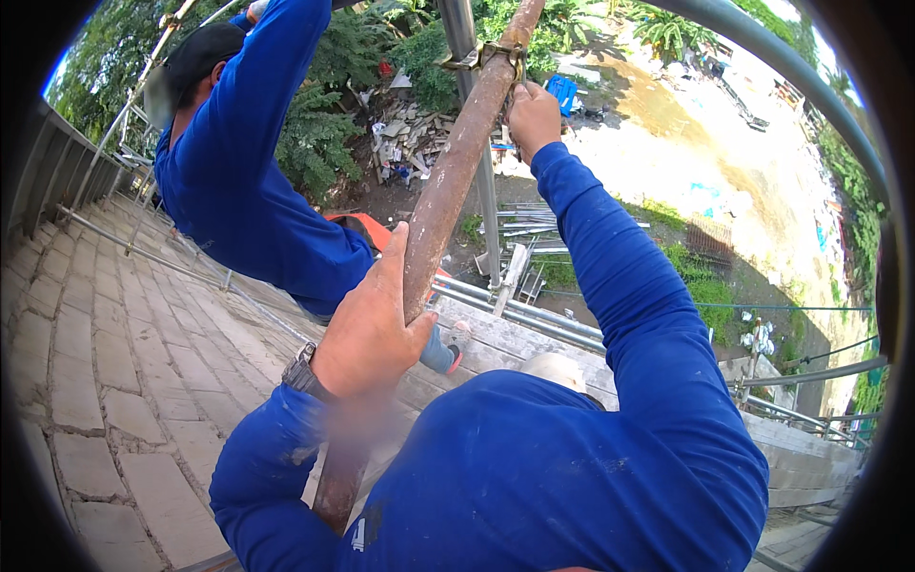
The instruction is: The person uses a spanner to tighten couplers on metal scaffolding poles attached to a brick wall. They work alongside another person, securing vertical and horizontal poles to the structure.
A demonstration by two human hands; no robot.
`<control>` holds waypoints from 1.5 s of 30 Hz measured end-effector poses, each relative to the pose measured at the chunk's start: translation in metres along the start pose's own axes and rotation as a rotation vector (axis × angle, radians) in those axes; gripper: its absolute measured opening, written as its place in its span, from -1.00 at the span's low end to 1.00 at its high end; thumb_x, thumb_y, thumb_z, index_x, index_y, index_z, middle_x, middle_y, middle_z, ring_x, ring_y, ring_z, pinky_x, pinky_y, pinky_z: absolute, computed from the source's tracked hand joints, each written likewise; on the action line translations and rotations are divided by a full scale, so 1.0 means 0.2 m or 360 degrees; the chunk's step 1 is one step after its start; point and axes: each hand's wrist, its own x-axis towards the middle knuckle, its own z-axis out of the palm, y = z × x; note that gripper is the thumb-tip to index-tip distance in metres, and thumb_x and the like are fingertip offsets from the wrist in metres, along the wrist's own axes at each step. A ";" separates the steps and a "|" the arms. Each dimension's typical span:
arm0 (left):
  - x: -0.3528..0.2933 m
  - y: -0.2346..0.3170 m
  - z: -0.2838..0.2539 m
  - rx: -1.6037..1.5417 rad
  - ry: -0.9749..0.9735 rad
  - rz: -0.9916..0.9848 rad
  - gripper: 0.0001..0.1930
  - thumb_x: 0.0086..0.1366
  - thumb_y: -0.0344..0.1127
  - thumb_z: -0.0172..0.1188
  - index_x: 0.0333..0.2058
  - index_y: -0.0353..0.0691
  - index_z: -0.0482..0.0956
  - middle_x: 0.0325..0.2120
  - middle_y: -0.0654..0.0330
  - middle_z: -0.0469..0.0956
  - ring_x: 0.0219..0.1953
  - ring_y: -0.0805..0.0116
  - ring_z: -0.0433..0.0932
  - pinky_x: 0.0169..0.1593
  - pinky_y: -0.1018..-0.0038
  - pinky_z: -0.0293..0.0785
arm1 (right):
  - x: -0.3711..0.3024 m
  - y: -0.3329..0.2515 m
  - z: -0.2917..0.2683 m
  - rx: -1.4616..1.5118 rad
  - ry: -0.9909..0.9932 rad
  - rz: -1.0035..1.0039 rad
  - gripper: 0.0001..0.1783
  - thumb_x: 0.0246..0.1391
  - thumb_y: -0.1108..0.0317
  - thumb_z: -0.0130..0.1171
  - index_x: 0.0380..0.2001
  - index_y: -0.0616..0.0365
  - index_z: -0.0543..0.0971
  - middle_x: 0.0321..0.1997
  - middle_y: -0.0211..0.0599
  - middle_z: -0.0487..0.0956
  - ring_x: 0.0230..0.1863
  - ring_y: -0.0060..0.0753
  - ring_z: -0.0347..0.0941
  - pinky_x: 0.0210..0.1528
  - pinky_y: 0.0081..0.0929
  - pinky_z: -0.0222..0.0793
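A rusty brown scaffold pipe (462, 162) slants up past my chest toward the far top. My left hand (367, 329), a watch on its wrist, is wrapped round the pipe's lower part. Higher up, a metal scaffold clamp (496, 59) sits where the pipe crosses a grey upright pole (459, 33). My right arm reaches out, and my right hand (535, 120) is closed on the lower right side of that clamp. The fingertips are partly hidden, so I cannot see exactly which part they pinch.
A co-worker in a blue shirt (257, 181) and dark cap stands close on the left, arm raised. A block wall (105, 353) runs along the left. Planks (486, 338) and metal tubes (534, 315) lie below. A curved grey rail (791, 62) crosses the upper right; the ground lies far beneath.
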 end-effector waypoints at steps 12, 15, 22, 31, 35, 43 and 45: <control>0.01 -0.02 -0.03 -0.0085 -0.0174 -0.0257 0.04 0.18 -0.37 0.37 0.48 -0.43 -0.15 0.34 -0.41 0.21 0.32 -0.34 0.35 0.36 0.12 0.33 | -0.18 -0.10 0.02 -0.0157 -0.0190 -0.0274 -0.53 0.20 0.56 -0.06 0.19 0.32 0.40 0.03 0.09 0.65 0.09 0.04 0.61 0.15 -0.19 0.45; -0.02 -0.05 0.00 0.0010 -0.0052 -0.0152 0.05 0.24 -0.25 0.34 0.51 -0.30 -0.20 0.10 -0.40 0.42 -0.13 -0.30 0.63 -0.08 0.00 0.59 | -0.15 -0.04 0.02 -0.0209 -0.0178 -0.0389 -0.55 0.24 0.55 -0.05 0.20 0.30 0.41 0.06 0.04 0.64 0.08 -0.03 0.61 0.16 -0.22 0.44; -0.01 -0.02 -0.04 -0.0119 -0.0126 -0.0228 0.08 0.20 -0.27 0.36 0.52 -0.26 -0.19 -0.06 -0.29 0.46 -0.19 -0.26 0.61 -0.14 0.04 0.59 | -0.23 -0.06 -0.01 -0.0119 -0.0353 -0.0202 -0.52 0.38 0.49 -0.05 0.32 0.32 0.28 -0.03 -0.08 0.65 -0.03 -0.27 0.64 0.02 -0.36 0.53; 0.05 0.00 -0.07 -0.0257 -0.0275 -0.0304 0.07 0.17 -0.32 0.39 0.48 -0.46 -0.15 0.39 -0.39 0.13 0.39 -0.29 0.27 0.41 0.16 0.26 | 0.06 0.37 -0.07 -0.0658 -0.0196 -0.0934 -0.44 0.30 0.53 -0.05 0.34 0.33 0.17 -0.33 0.03 0.59 -0.34 0.16 0.61 -0.31 -0.05 0.50; 0.05 0.00 -0.07 -0.0178 -0.0197 -0.0213 0.08 0.15 -0.31 0.40 0.48 -0.45 -0.14 0.39 -0.38 0.13 0.39 -0.29 0.27 0.41 0.17 0.26 | 0.20 0.48 -0.05 -0.0669 -0.0167 -0.0965 -0.53 0.34 0.50 -0.05 0.28 0.29 0.23 -0.27 0.06 0.61 -0.34 0.19 0.61 -0.32 0.02 0.50; 0.05 0.01 -0.06 -0.0030 -0.0229 -0.0300 0.11 0.10 -0.27 0.43 0.48 -0.41 -0.11 0.38 -0.36 0.19 0.37 -0.27 0.32 0.39 0.17 0.29 | 0.18 0.50 -0.05 -0.0416 -0.0390 -0.0628 -0.72 0.31 0.49 0.00 0.06 0.21 0.45 -0.24 0.14 0.61 -0.31 0.28 0.60 -0.23 -0.01 0.51; 0.05 0.03 -0.07 -0.0079 -0.0289 -0.0440 0.12 0.08 -0.25 0.45 0.48 -0.41 -0.09 0.37 -0.34 0.22 0.36 -0.26 0.33 0.39 0.18 0.30 | 0.29 0.54 -0.08 -0.0575 -0.0379 -0.0836 -0.68 0.24 0.52 0.04 0.06 0.19 0.45 -0.24 0.11 0.60 -0.31 0.25 0.60 -0.23 0.01 0.52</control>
